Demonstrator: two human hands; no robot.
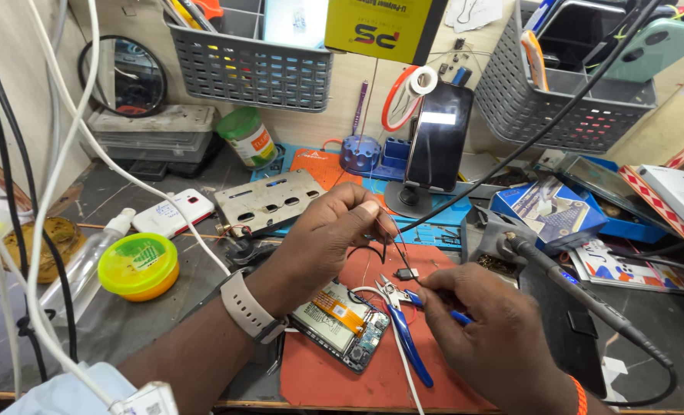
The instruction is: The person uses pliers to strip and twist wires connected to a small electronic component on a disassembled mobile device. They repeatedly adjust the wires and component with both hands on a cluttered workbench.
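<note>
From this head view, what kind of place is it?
Most likely a phone repair bench. An opened phone lies on a red work mat, the right hand holds blue-handled cutters, and a soldering iron rests beside it.

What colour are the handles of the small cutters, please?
Blue, on the cutters in the right hand; head view.

A yellow-green lidded tub [138, 265] is set at the left of the desk [119, 323], just beside a clear spray bottle [88, 257] and near a white phone [174, 213]. A perforated metal plate [269, 201] is laid further back, with a green-lidded jar [248, 136] behind it. A dark phone [438, 137] is propped upright on a stand, and grey baskets [254, 71] are hung on the wall above.
</note>
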